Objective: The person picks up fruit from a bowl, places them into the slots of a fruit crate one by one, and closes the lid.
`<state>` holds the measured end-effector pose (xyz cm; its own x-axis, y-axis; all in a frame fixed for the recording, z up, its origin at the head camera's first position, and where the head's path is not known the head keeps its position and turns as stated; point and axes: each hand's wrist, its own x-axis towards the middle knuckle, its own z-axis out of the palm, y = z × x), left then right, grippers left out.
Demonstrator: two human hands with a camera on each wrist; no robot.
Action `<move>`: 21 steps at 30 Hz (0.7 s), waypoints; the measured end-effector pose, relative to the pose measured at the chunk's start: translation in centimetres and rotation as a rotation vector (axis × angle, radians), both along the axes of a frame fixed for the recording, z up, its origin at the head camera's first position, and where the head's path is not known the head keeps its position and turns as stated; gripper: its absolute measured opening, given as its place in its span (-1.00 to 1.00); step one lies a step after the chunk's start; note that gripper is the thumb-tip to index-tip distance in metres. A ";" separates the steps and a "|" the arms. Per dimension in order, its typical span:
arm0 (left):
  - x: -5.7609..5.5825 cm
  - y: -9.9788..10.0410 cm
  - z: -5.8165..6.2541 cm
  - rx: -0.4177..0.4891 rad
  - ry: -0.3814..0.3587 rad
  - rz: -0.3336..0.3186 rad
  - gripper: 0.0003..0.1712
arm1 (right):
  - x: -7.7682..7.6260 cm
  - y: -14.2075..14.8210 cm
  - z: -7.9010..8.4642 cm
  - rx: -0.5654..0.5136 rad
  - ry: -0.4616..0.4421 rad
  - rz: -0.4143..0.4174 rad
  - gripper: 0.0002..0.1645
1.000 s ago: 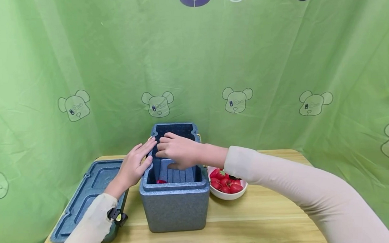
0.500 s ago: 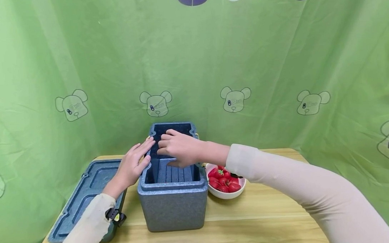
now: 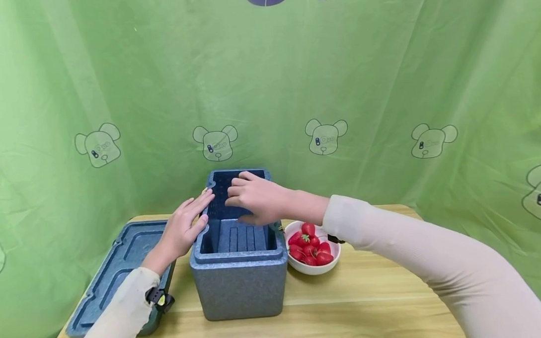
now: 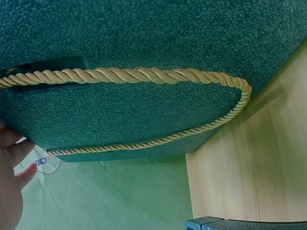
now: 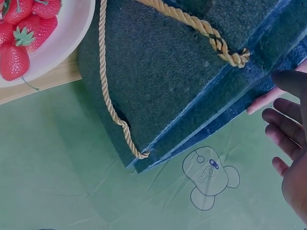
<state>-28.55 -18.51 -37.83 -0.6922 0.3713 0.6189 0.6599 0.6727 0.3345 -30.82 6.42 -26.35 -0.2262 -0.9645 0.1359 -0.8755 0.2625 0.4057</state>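
A speckled blue-grey foam box (image 3: 241, 289) stands lidless on the table in the head view, and its ribbed floor shows through the top. My left hand (image 3: 183, 229) rests on its left rim, fingers straight. Over the opening is my right hand (image 3: 260, 199), fingers loosely bent; in the right wrist view that hand (image 5: 292, 129) shows nothing in its grasp. Beside the box on the right is a white bowl (image 3: 316, 272) of red strawberries (image 3: 324, 258). Twisted gold rope (image 4: 144, 75) hangs along the box's side in the left wrist view, and more rope (image 5: 102, 57) in the right.
The box's lid (image 3: 109, 284) lies on the left of the wooden table (image 3: 347, 310), under the left forearm. Behind everything hangs a green curtain (image 3: 267, 89) printed with bear heads. Black wrist gear (image 3: 159, 298) sits on the left sleeve.
My right hand has risen slightly and shifted right over the box. A red thing at the box's near left inside corner one second ago no longer shows. The left hand stays at the rim.
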 end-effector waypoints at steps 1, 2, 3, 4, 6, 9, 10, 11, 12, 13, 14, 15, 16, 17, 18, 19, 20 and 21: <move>0.0 0.0 0.0 0.002 -0.004 -0.001 -0.39 | -0.1 0.2 0.0 -0.008 0.000 0.001 -0.51; 0.0 0.0 0.1 0.003 -0.007 0.000 -0.40 | -0.1 0.3 0.0 -0.018 -0.001 0.003 -0.51; 0.0 0.0 0.1 0.003 -0.008 0.002 -0.39 | -0.2 0.5 0.1 -0.026 0.000 0.004 -0.52; 0.0 0.0 0.0 0.005 -0.011 0.002 -0.39 | -0.2 0.7 0.1 -0.035 -0.002 0.005 -0.52; 0.0 0.0 0.0 0.009 -0.014 0.000 -0.40 | -0.3 1.2 0.1 -0.059 -0.006 0.008 -0.53; 0.0 -0.1 -0.1 0.007 -0.003 -0.001 -0.39 | -0.5 2.0 0.0 -0.107 -0.006 0.016 -0.53; -0.1 -0.1 -0.1 0.008 0.001 -0.002 -0.40 | -0.6 2.3 0.0 -0.124 -0.007 0.018 -0.52; -0.1 -0.1 -0.1 0.010 0.006 -0.003 -0.40 | -0.7 2.6 0.0 -0.142 -0.006 0.019 -0.52; -0.1 -0.1 -0.2 0.009 0.013 -0.002 -0.40 | -0.7 2.9 -0.1 -0.162 -0.011 0.021 -0.51; -0.1 -0.1 -0.3 0.011 0.019 -0.003 -0.40 | -0.8 3.2 -0.1 -0.182 -0.014 0.024 -0.51; -0.1 -0.1 -0.3 0.013 0.025 -0.006 -0.40 | -0.9 3.6 -0.2 -0.204 -0.018 0.026 -0.50; -0.2 -0.1 -0.4 0.015 0.030 -0.009 -0.40 | -1.1 4.0 -0.2 -0.231 -0.029 0.027 -0.50; -0.2 -0.1 -0.4 0.019 0.033 -0.012 -0.40 | -1.2 4.4 -0.3 -0.257 -0.037 0.028 -0.49; -0.2 -0.1 -0.5 0.019 0.037 -0.015 -0.40 | -1.3 4.9 -0.4 -0.284 -0.044 0.029 -0.47; -0.3 0.0 -0.5 0.019 0.041 -0.016 -0.40 | -1.3 5.4 -0.5 -0.312 -0.053 0.031 -0.46; -0.3 0.0 -0.5 0.021 0.045 -0.018 -0.40 | -1.5 5.9 -0.6 -0.340 -0.062 0.032 -0.45; -0.3 0.0 -0.5 0.021 0.048 -0.019 -0.40 | -1.6 6.4 -0.7 -0.369 -0.071 0.029 -0.43; -0.4 0.0 -0.5 0.021 0.052 -0.017 -0.40 | -1.7 6.9 -0.8 -0.398 -0.082 0.025 -0.41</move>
<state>-28.91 -18.51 -38.32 -0.6526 0.3693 0.6616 0.6882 0.6542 0.3137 -32.50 13.32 -27.18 -0.2293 -0.8455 0.4822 -0.9086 0.3636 0.2054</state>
